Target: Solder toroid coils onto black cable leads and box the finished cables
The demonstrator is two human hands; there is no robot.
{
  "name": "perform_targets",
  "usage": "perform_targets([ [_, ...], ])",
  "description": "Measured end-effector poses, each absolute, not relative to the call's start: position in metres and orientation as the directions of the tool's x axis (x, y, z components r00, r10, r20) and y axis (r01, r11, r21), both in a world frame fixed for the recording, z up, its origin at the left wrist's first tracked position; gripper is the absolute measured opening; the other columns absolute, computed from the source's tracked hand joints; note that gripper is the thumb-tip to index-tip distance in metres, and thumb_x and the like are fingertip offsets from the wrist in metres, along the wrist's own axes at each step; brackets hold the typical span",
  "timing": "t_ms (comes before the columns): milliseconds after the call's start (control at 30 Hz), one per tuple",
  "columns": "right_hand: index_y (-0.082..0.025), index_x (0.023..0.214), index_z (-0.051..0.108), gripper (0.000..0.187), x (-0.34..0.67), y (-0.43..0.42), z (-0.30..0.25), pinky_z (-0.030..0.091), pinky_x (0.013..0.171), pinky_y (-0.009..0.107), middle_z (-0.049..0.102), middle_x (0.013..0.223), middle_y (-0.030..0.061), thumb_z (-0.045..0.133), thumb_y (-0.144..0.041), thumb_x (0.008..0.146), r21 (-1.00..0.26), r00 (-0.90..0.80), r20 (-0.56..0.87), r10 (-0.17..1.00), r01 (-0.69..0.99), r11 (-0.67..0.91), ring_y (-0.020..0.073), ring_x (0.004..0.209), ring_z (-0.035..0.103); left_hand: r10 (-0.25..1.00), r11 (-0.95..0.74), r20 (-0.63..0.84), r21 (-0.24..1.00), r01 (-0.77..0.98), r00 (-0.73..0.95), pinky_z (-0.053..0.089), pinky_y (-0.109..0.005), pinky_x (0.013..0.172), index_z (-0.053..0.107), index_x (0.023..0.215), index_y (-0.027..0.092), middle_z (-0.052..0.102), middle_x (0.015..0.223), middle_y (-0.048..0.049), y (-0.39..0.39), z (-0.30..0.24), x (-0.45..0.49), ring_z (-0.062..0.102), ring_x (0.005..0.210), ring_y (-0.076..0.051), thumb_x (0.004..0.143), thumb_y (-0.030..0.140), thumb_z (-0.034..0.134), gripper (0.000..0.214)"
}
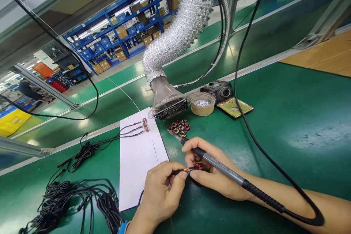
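My left hand (164, 188) pinches the end of a black cable (177, 172), from which thin coloured wires stick out toward the right. My right hand (211, 168) carries a soldering iron (219, 166) resting between thumb and forefinger, its tip pointing up and left. Between the lower fingers of that same hand is a small round coil wound with red wire (197, 167), close to the wire ends. Just past the iron's tip lies a cluster of similar small wound coils (179, 127). A white sheet (137, 175) bears several cable ends and reddish wound coils (145, 124).
Bundles of black cables (59, 197) lie at the left. A fume extractor nozzle (168, 98) on a silver duct (189, 11) hangs over the bench. Behind the coils stand a tub of shiny metal bits (203, 103), an iron stand (219, 91) and a yellow sponge tray (234, 108). The iron's cord (256, 140) loops at the right.
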State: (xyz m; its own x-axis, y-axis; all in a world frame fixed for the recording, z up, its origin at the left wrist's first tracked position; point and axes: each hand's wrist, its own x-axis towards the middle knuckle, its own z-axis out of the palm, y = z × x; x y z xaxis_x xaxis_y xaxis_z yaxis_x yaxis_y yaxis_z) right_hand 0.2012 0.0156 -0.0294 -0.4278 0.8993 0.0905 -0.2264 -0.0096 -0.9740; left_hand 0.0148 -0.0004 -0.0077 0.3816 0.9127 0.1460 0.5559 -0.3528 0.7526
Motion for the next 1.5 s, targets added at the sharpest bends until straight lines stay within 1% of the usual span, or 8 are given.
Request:
perform_targets([
  [167,-0.022,0.105,0.044,0.037,0.1999,0.0159,-0.0266,0.039,0.058,0.023,0.053,0.079,-0.0033,0.061,-0.013,0.073,-0.977,-0.406,0.102,0.908,-0.213,0.015,0.0090,0.063,0.048,0.905,-0.403,0.219,0.716,0.570,0.365,0.040,-0.020,0.051,0.070,0.088,0.018,0.066,0.069,-0.0014,-0.0005,-0.0080,0.0175,0.053,0.055,-0.010,0.088,0.019,0.056,0.014],
  [300,-0.023,0.105,0.044,0.037,0.2001,0.0159,-0.0273,0.041,0.059,0.023,0.054,0.080,-0.0031,0.060,-0.011,0.073,-0.977,-0.407,0.115,0.906,-0.214,0.028,0.0093,0.064,0.049,0.871,-0.486,0.315,0.665,0.567,0.377,0.039,-0.018,0.051,0.070,0.085,0.017,0.065,0.066,-0.0005,0.0005,-0.0072,0.0187,0.052,0.053,-0.008,0.085,0.015,0.058,0.012],
  [433,-0.023,0.106,0.044,0.038,0.2007,0.0159,-0.0304,0.042,0.060,0.023,0.054,0.080,-0.0034,0.058,-0.009,0.073,-0.977,-0.407,0.131,0.904,-0.209,0.048,0.0092,0.065,0.050,0.853,-0.520,0.353,0.633,0.574,0.384,0.039,-0.019,0.052,0.070,0.085,0.016,0.064,0.064,-0.0002,0.0013,-0.0075,0.0194,0.052,0.053,-0.009,0.084,0.013,0.058,0.012],
  [767,-0.023,0.107,0.045,0.041,0.2016,0.0160,-0.0315,0.042,0.061,0.023,0.054,0.081,-0.0038,0.058,-0.006,0.073,-0.980,-0.406,0.133,0.904,-0.188,0.060,0.0084,0.064,0.049,0.856,-0.514,0.344,0.638,0.573,0.385,0.039,-0.019,0.053,0.069,0.086,0.017,0.062,0.064,0.0007,0.0001,-0.0076,0.0194,0.051,0.053,-0.008,0.085,0.013,0.058,0.012],
  [1067,-0.022,0.111,0.045,0.035,0.2038,0.0161,-0.0340,0.044,0.059,0.023,0.054,0.084,-0.0009,0.063,-0.017,0.081,-0.950,-0.407,0.140,0.903,-0.312,0.007,0.0098,0.067,0.052,0.888,-0.430,0.229,0.721,0.543,0.399,0.042,-0.021,0.055,0.069,0.087,0.018,0.065,0.068,-0.0022,-0.0010,-0.0058,0.0145,0.057,0.059,-0.011,0.090,0.020,0.054,0.015],
  [1233,-0.022,0.112,0.044,0.033,0.2041,0.0156,-0.0344,0.046,0.058,0.023,0.055,0.084,-0.0008,0.060,-0.017,0.084,-0.948,-0.421,0.148,0.895,-0.320,0.007,0.0092,0.065,0.053,0.878,-0.453,0.253,0.716,0.532,0.407,0.042,-0.021,0.055,0.069,0.088,0.018,0.065,0.068,-0.0021,0.0002,-0.0066,0.0136,0.057,0.059,-0.011,0.091,0.020,0.054,0.015],
  [1367,-0.022,0.109,0.046,0.035,0.2045,0.0153,-0.0311,0.047,0.063,0.024,0.056,0.083,-0.0013,0.060,-0.011,0.079,-0.971,-0.383,0.196,0.903,-0.204,0.124,0.0103,0.070,0.055,0.842,-0.538,0.365,0.636,0.553,0.398,0.042,-0.020,0.054,0.069,0.089,0.017,0.063,0.065,-0.0005,0.0004,-0.0072,0.0152,0.056,0.056,-0.010,0.086,0.014,0.058,0.012],
  [1500,-0.023,0.108,0.047,0.039,0.2045,0.0156,-0.0299,0.048,0.063,0.024,0.058,0.081,-0.0019,0.058,-0.007,0.075,-0.973,-0.360,0.232,0.904,-0.108,0.206,0.0112,0.069,0.057,0.729,-0.676,0.522,0.445,0.588,0.443,0.041,-0.021,0.053,0.068,0.092,0.017,0.064,0.063,-0.0002,0.0012,-0.0107,0.0141,0.057,0.054,-0.011,0.085,0.012,0.061,0.011],
])
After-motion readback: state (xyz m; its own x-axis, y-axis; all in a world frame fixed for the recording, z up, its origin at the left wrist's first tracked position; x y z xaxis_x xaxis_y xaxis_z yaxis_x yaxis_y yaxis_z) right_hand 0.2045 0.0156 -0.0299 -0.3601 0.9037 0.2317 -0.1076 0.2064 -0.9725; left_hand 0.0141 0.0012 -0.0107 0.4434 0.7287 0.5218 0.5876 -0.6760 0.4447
